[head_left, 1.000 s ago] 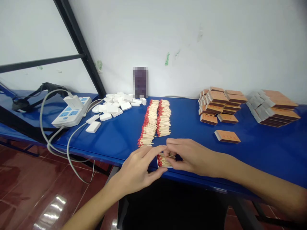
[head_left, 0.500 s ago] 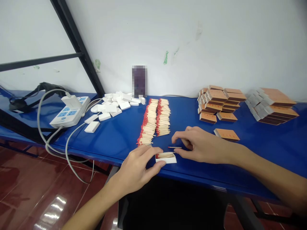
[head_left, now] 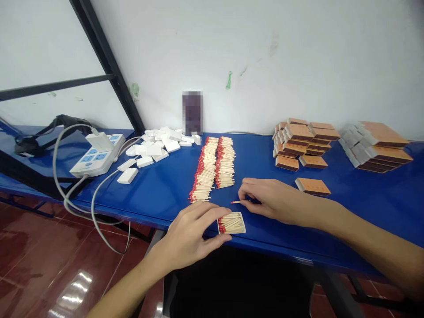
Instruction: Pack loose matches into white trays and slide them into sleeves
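Note:
Near the blue table's front edge, my left hand [head_left: 194, 234] has its thumb and fingers around a white matchbox tray [head_left: 244, 224]. Red-headed matches [head_left: 232, 223] fill the tray, lying roughly sideways and facing up. Just right of it, my right hand [head_left: 273, 198] pinches a single match [head_left: 235, 202] by its plain end between thumb and fingertips, the red head pointing left. Behind the hands lie two long rows of loose matches, a left row [head_left: 206, 170] and a right row [head_left: 225, 163].
White trays [head_left: 154, 150] are heaped back left, beside a power strip [head_left: 97, 157] with cables. Orange matchbox sleeves [head_left: 300, 132] are stacked back right, with another stack [head_left: 380, 141] farther right. One sleeve [head_left: 313, 186] lies alone behind my right forearm. A pixelated dark object [head_left: 192, 112] stands against the wall.
The tray has gone from tilted to lying face up, showing its matches. My right thumb and fingers, apart before, have closed on the single match.

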A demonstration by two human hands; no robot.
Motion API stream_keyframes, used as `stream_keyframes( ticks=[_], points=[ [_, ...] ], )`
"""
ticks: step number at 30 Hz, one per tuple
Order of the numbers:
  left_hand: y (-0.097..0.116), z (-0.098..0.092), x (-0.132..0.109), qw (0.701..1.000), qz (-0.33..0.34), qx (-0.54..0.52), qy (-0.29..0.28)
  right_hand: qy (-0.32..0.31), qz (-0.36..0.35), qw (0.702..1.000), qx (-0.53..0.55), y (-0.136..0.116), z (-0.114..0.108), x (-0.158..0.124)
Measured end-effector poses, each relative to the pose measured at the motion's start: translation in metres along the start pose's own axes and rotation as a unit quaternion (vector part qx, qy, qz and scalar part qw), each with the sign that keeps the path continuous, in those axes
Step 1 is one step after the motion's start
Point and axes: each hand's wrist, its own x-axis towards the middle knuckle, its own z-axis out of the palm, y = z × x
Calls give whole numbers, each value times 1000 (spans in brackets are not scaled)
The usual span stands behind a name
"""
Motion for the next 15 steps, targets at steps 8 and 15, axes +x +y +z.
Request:
stream_keyframes(
  ticks=[8,15],
  points=[
    [0,2,-1,998,-30,-24,46,18,-53,995,80,-30,-1,1],
    [-2,4,1,998,8,-21,52,13,-56,995,86,-33,8,4]
  ],
)
